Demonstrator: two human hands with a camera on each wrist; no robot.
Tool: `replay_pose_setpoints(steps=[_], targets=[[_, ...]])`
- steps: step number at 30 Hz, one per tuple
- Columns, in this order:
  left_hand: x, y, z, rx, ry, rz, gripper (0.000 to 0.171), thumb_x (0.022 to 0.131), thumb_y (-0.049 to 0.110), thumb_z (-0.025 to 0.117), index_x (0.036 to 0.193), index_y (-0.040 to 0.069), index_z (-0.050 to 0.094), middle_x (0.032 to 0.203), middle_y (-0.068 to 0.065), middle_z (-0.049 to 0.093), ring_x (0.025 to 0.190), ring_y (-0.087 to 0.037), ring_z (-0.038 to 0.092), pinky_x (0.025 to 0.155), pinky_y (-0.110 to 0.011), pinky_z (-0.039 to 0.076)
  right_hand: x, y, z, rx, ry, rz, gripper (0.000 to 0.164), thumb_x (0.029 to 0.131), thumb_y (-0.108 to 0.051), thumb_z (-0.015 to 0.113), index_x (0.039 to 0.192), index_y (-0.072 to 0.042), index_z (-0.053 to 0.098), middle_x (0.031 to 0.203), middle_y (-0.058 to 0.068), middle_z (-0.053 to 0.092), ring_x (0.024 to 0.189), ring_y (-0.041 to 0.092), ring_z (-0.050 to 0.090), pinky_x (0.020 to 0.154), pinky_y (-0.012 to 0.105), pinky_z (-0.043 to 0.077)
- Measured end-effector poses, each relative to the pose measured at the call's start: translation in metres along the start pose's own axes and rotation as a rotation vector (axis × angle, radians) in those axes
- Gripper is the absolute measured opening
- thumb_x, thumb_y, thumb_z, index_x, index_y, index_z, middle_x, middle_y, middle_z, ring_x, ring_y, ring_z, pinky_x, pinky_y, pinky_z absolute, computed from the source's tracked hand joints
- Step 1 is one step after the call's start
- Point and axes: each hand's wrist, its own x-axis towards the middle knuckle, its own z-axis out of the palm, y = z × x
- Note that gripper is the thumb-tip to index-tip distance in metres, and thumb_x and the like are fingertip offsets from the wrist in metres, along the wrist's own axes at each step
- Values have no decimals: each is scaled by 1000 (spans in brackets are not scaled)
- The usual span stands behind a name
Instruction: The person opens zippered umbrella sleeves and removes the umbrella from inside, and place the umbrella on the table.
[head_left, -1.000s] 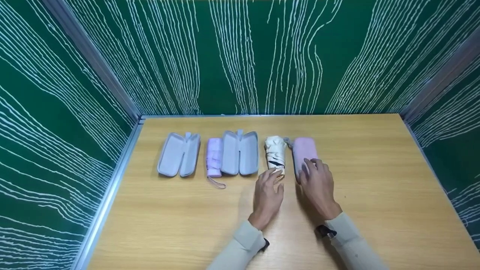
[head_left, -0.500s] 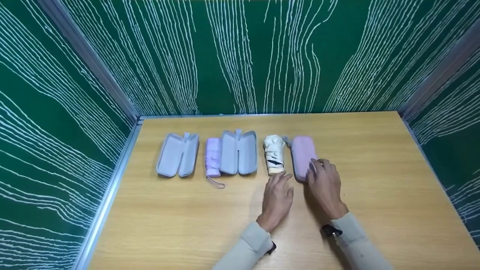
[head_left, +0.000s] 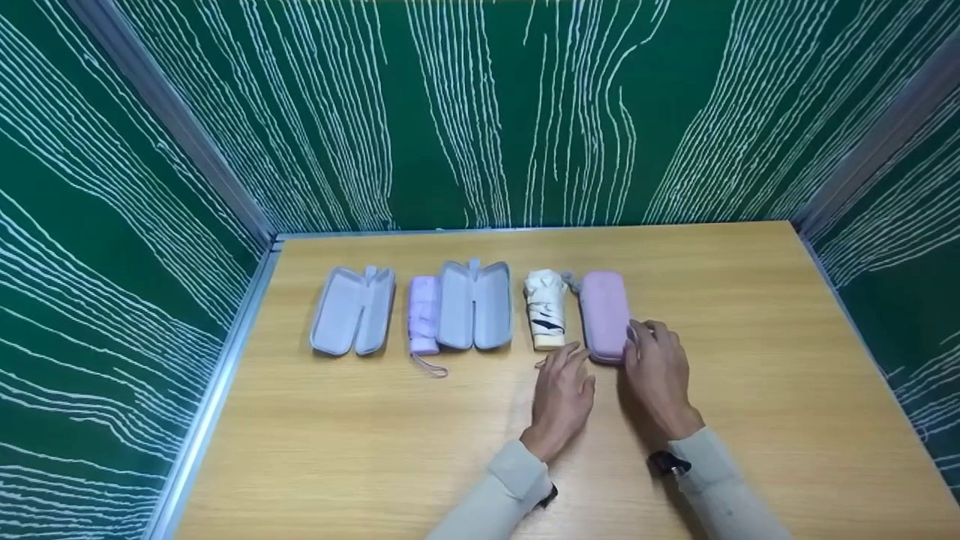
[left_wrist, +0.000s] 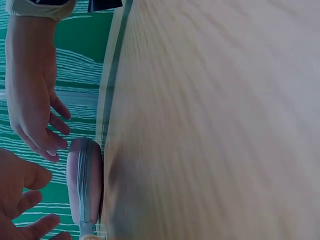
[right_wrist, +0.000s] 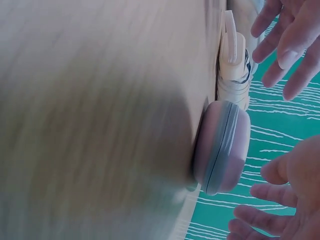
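A closed pink zippered case (head_left: 606, 315) lies at the right end of a row on the table. To its left is a folded cream umbrella (head_left: 547, 311) with a black mark. My left hand (head_left: 561, 401) hovers just in front of the umbrella's handle end, fingers loosely spread, holding nothing. Beside the case's lower right edge is my right hand (head_left: 660, 375), fingers relaxed; the right wrist view shows this hand (right_wrist: 280, 195) apart from the case (right_wrist: 225, 150). The umbrella's pale strap (right_wrist: 230, 35) stands out past its handle there.
Two opened grey-lined cases stand left, one at the far left (head_left: 352, 311) and one (head_left: 475, 306) against a folded purple umbrella (head_left: 424, 315) with a wrist loop. Green walls with white lines (head_left: 465, 112) border the wooden table (head_left: 360, 450) at back and sides.
Both hands have drawn back and shifted right: the left off the cream umbrella's lower end, the right off the pink case's top. The cases and umbrellas lie as before.
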Motion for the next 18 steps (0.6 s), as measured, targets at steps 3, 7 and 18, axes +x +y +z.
replay_pose_setpoints(steps=[3,7,18], targets=[[1,2,2,8,-8,5,41,90,13,79,129,6,73,138,-9,67,126,-25,63,109,-37,50,1,1,-2,0,-12,18,33,97,-1,65,128,10,68,120,32,65,103,52,62,83,61,51],[2,5,4,6,-23,10,42,90,14,79,131,7,72,139,-11,67,128,-26,62,113,-37,48,2,5,-3,-9,-14,27,34,97,-2,64,129,10,68,121,33,64,104,52,62,84,61,51],[7,13,14,69,-35,48,44,90,16,79,132,9,72,142,-11,64,131,-24,60,113,-32,48,1,18,-4,-14,13,17,33,95,0,66,126,11,68,120,34,65,101,54,62,81,63,52]])
